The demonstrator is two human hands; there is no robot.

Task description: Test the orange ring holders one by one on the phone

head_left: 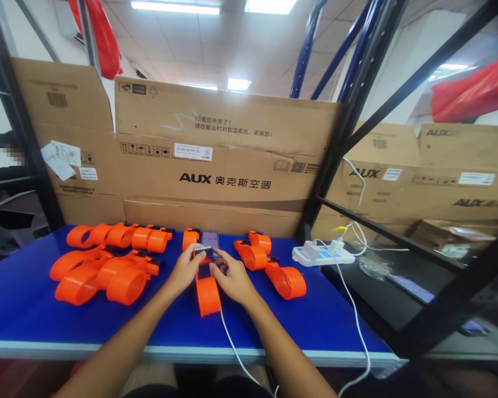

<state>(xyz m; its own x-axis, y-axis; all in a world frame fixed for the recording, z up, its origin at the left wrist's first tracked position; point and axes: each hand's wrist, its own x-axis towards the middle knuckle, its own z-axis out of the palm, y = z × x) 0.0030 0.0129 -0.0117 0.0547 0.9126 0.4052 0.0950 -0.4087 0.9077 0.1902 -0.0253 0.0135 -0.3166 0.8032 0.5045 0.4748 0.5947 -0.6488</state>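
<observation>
A brown carton (232,210) stood upright behind the table (240,334), which had a blue top. Orange bands lay on this top in two groups: the bigger group, the left bands (122,282), was in two rows, and the right bands (290,283) lay near a white power strip (323,254). Between these groups were the person's left hand (186,269) and right hand (233,276). The left fingers were closed on a small dark device, above the middle of the table. The right fingers were curled narrowly at its other end, but I could not tell if they gripped it or only touched. Just below was the near band (208,297), its loop toward the person; its join to the device was hidden by the hands. It looked light, smooth and a little springy, so it would probably bend easily and might swing or slip. A phone (209,239) lay just behind the hands, and a thin white cable (233,347) ran down beside the loop. The device (203,251) itself seemed light and stiff, its face perhaps fragile; the short ends were, in my judgement, the best place to hold.
</observation>
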